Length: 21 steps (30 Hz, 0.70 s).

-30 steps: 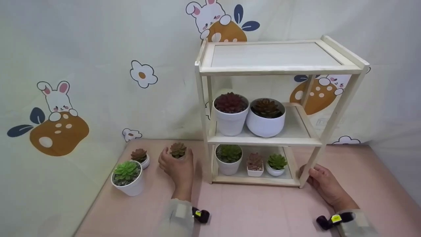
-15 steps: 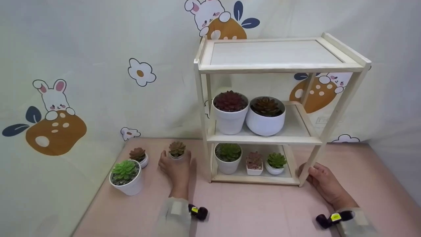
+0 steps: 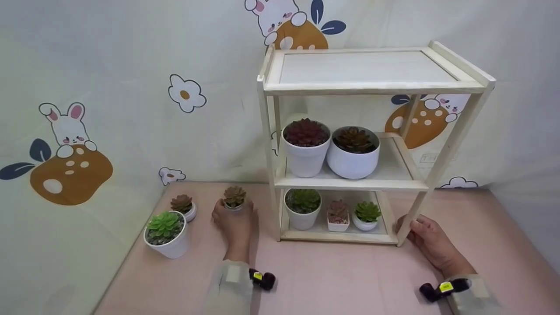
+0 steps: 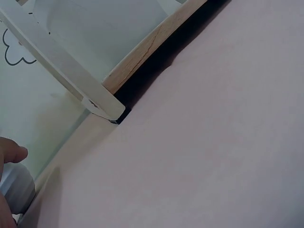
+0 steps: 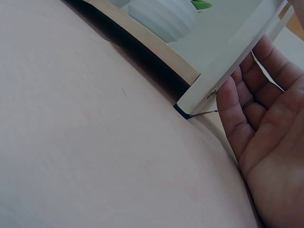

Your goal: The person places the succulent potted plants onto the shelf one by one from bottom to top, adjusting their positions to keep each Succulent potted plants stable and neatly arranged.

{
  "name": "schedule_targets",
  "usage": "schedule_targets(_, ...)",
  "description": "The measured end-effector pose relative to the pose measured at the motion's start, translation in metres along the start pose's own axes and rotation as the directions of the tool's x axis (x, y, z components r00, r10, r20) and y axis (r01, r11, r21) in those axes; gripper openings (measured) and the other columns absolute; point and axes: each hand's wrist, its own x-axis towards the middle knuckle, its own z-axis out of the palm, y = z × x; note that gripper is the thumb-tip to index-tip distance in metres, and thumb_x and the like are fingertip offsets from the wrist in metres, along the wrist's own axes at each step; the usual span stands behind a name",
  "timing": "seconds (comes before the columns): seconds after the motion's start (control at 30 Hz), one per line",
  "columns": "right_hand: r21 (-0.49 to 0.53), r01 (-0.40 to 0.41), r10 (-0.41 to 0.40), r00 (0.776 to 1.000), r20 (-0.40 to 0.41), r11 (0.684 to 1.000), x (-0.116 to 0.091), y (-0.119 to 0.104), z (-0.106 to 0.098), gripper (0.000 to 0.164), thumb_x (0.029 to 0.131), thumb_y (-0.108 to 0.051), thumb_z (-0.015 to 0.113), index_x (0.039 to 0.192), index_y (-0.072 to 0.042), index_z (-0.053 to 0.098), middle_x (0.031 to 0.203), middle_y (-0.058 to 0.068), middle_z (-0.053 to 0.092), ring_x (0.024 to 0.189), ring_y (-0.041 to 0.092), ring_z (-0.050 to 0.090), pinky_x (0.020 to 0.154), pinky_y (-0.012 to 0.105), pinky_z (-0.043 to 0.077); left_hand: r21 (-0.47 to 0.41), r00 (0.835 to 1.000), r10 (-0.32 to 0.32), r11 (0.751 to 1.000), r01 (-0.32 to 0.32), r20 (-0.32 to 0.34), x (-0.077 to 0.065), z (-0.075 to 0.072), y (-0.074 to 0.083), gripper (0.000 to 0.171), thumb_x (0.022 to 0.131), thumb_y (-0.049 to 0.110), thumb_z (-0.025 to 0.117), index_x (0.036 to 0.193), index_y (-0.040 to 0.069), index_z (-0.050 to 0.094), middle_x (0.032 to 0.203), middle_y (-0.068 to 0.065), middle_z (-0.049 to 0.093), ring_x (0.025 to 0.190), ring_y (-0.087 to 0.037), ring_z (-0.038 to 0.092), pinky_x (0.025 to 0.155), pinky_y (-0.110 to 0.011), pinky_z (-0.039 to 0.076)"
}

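In the head view my left hand [image 3: 234,223] holds a small brownish succulent [image 3: 234,196] in a white pot, at the table's back left of the shelf. Its ribbed white pot [image 4: 20,187] and my thumb [image 4: 14,151] show at the left edge of the left wrist view. My right hand [image 3: 433,243] grips the lower part of the wooden shelf's [image 3: 352,186] right front leg. In the right wrist view, curled fingers [image 5: 232,109] lie against that leg [image 5: 223,71], some passing behind it.
Left of my left hand stand a bright green succulent [image 3: 166,236] and a small brown one [image 3: 183,206]. The middle tier holds a dark red succulent [image 3: 306,148] and a brown one [image 3: 353,153]. Green [image 3: 303,209], pink [image 3: 338,215] and small green [image 3: 366,215] succulents stand on the bottom tier.
My left hand has drawn slightly left and lower around the small succulent, showing more of its pot's rim. The right hand stays at the shelf leg. The head view has shifted slightly.
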Motion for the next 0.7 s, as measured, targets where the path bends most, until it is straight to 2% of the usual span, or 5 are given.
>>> schedule_targets(0.23, 0.041, 0.015, -0.017, 0.999, 0.037, 0.999, 0.0001, 0.0007, -0.0020, 0.032, 0.112, -0.017, 0.042, 0.108, -0.012, 0.074, 0.105, -0.006, 0.073, 0.106, 0.005, 0.069, 0.100, 0.019, 0.053, 0.098, 0.999, 0.034, 0.995, -0.032, -0.021, 0.0025, 0.0013, -0.0004, 0.084, 0.090, 0.032, 0.079, 0.147, -0.012, 0.035, 0.146, -0.031, 0.042, 0.140, -0.045, 0.035, 0.119, -0.055, 0.030)
schedule_targets(0.47, 0.017, 0.009, -0.009, 1.000, 0.020, 1.000, -0.0004, 0.0005, -0.0009, 0.032, 0.112, -0.019, 0.043, 0.105, -0.013, 0.074, 0.103, -0.006, 0.073, 0.103, 0.005, 0.069, 0.099, 0.019, 0.053, 0.076, 1.000, 0.007, 0.997, -0.007, 0.008, 0.0049, -0.0004, -0.0013, 0.082, 0.090, 0.028, 0.079, 0.149, -0.009, 0.035, 0.147, -0.028, 0.040, 0.139, -0.042, 0.036, 0.118, -0.053, 0.033)
schedule_targets(0.7, 0.029, 0.005, -0.006, 1.000, 0.018, 1.000, -0.0005, 0.0000, 0.0001, 0.033, 0.111, -0.016, 0.043, 0.105, -0.013, 0.075, 0.103, -0.006, 0.074, 0.103, 0.005, 0.069, 0.098, 0.019, 0.054, 0.057, 1.000, 0.029, 0.998, -0.029, 0.000, 0.0040, -0.0008, -0.0023, 0.076, 0.089, 0.022, 0.079, 0.146, -0.008, 0.039, 0.143, -0.026, 0.043, 0.136, -0.040, 0.040, 0.116, -0.052, 0.035)
